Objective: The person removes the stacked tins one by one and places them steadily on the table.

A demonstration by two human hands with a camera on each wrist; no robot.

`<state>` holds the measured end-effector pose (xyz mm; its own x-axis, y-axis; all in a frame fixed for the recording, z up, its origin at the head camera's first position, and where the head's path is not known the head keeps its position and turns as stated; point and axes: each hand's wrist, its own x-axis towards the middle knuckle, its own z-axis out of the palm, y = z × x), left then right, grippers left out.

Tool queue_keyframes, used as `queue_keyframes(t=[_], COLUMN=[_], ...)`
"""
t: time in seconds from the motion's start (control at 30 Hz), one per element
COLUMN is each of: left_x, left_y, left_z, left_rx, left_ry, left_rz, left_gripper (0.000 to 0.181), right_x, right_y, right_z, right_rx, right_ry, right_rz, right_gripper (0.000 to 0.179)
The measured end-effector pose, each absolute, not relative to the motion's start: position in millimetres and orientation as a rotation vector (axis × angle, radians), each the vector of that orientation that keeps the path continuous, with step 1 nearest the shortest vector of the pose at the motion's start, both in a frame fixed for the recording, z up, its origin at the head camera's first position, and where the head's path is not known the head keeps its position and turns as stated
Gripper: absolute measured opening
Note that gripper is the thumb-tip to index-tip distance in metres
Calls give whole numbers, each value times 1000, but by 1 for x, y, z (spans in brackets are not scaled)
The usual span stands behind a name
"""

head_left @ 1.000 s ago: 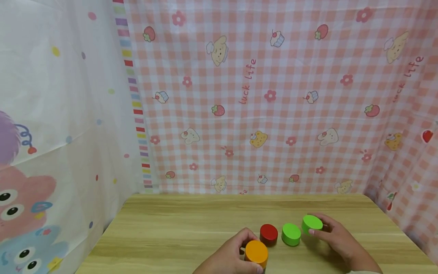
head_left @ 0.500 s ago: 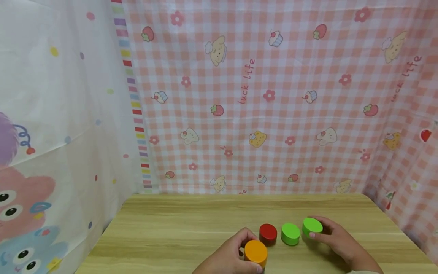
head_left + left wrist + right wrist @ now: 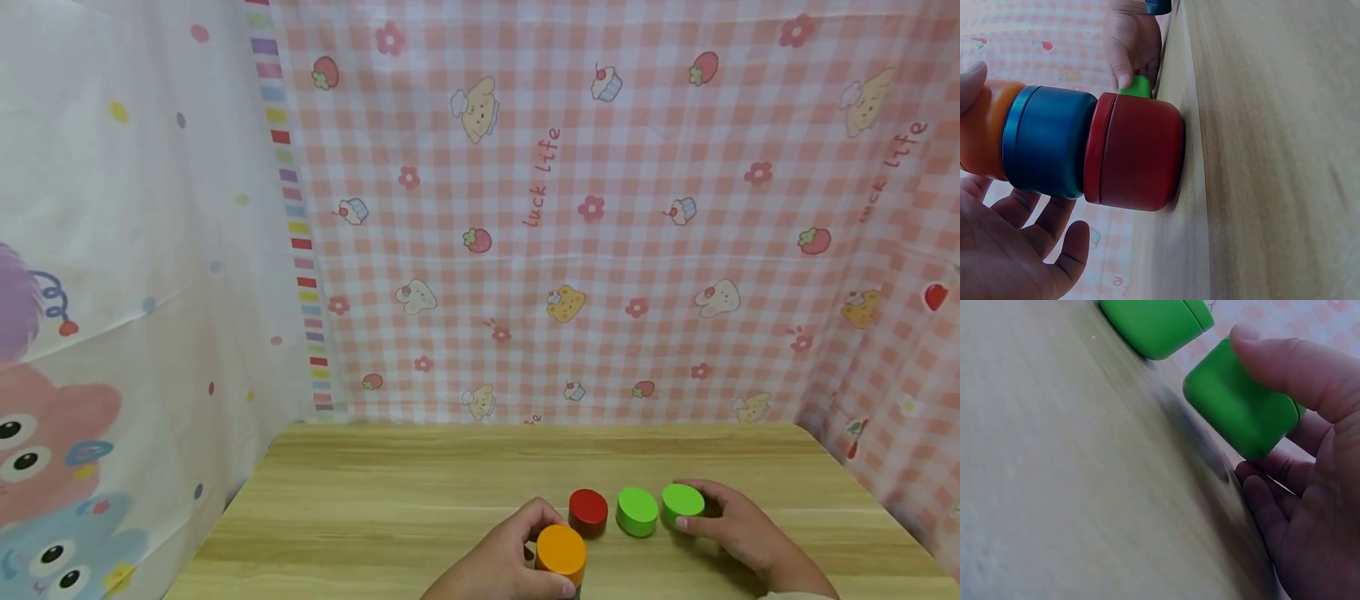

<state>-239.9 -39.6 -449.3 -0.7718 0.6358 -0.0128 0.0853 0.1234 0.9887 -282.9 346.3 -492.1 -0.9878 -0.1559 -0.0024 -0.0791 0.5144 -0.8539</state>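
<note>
My left hand (image 3: 517, 554) holds an orange jar (image 3: 561, 552), thumb on the near side. In the left wrist view the orange jar (image 3: 988, 128), a blue jar (image 3: 1052, 140) and a red jar (image 3: 1138, 152) line up as a stack, the red one lowest, against the table. In the head view another red jar (image 3: 588, 512) stands just behind the stack, with a green jar (image 3: 637, 512) to its right. My right hand (image 3: 735, 525) pinches a second green jar (image 3: 682, 505) between thumb and fingers. The right wrist view shows that green jar (image 3: 1241, 403) slightly above the table.
The wooden table (image 3: 390, 492) stretches left of the jars and back to a pink checked curtain (image 3: 525, 267). A white printed curtain (image 3: 150, 300) hangs at the left, and more checked cloth (image 3: 907, 350) at the right.
My right hand has lowered its green jar, which looks more level beside the other green one. The left hand and the orange jar stay in place.
</note>
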Motion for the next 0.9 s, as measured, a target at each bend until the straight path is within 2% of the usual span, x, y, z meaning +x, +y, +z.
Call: queue_keyframes(t=[0.33,0.63,0.9], left_x=[-241,-243,-244], left_y=[-40,-40,-38], left_z=[-450,-452,-451], left_rx=[711,678,659], left_ry=[1972,1978,2001], left_rz=[1686,1689,1680], left_gripper=[45,45,47], right_x=[-281,-281,-283], right_y=[345,342,344], right_z=[-494,-493,-490], right_rx=[-290,-189,-186], right_ry=[2655,2697,2667], right_rz=[-1526,-1494,-1476], right_gripper=[65,66,77])
